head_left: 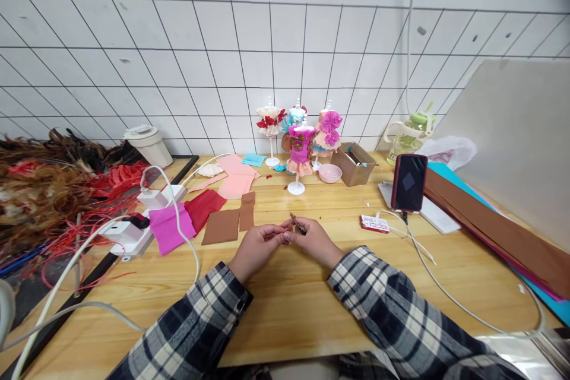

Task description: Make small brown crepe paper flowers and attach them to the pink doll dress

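Observation:
My left hand (pixel 260 247) and my right hand (pixel 315 242) meet over the middle of the wooden table, fingertips pinched together. Between them is a small brown piece (pixel 291 227), mostly covered by the fingers. A dark, thin pointed item (pixel 300 229) shows at my right fingers; I cannot make out what it is. Brown paper (pixel 221 226) lies left of my left hand, beside red paper (pixel 203 211) and magenta paper (pixel 171 227). Beyond my hands stands a small dress form (pixel 300 151) in a magenta top and peach skirt.
Other dress forms (pixel 270 130), a pink bowl (pixel 330 173) and a box (pixel 355 165) stand behind. A phone (pixel 408 183) with cables is at right, near long brown paper (pixel 503 231). Power strips (pixel 133 240), a white cable and feathers (pixel 44 184) lie left.

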The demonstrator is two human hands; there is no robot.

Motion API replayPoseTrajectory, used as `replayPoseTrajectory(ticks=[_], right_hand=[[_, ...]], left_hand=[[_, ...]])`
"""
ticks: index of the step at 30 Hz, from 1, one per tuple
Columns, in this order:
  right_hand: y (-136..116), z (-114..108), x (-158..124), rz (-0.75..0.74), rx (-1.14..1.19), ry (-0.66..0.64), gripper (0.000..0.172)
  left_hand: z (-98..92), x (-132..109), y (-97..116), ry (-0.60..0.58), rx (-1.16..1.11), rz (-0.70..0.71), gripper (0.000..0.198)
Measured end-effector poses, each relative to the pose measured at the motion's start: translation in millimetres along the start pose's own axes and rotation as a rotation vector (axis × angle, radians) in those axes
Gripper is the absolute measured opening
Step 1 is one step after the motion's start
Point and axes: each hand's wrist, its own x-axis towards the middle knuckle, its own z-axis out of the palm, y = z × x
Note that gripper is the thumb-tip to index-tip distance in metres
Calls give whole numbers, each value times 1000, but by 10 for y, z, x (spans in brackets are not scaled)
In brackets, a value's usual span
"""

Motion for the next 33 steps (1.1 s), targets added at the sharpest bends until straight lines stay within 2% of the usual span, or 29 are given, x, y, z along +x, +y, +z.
replayPoseTrajectory(ticks=[4, 12, 17, 21, 23, 29, 33], right_hand=[[32, -39, 8, 38, 15, 81, 33], [62, -84, 22, 95, 48, 100, 30], [70, -61, 17, 42, -4, 181, 26], [85, -24, 13, 3, -50, 184, 25], [85, -7, 12, 5, -63, 178, 25], [49, -11, -8, 26, -95, 193, 30], [-24, 4, -75, 74, -158, 203, 33]], left_hand=[[-17, -26, 41, -36, 199, 43, 25], [-67, -16, 7, -38, 412, 100, 27], [-86, 0, -37, 55, 554, 181, 50], [-75, 11, -44, 88, 580, 326, 28], [-65, 6, -40, 105, 579, 351, 24], [-74, -6, -22, 137, 550, 223, 22], [-110, 33, 10, 215, 271, 40, 27]])
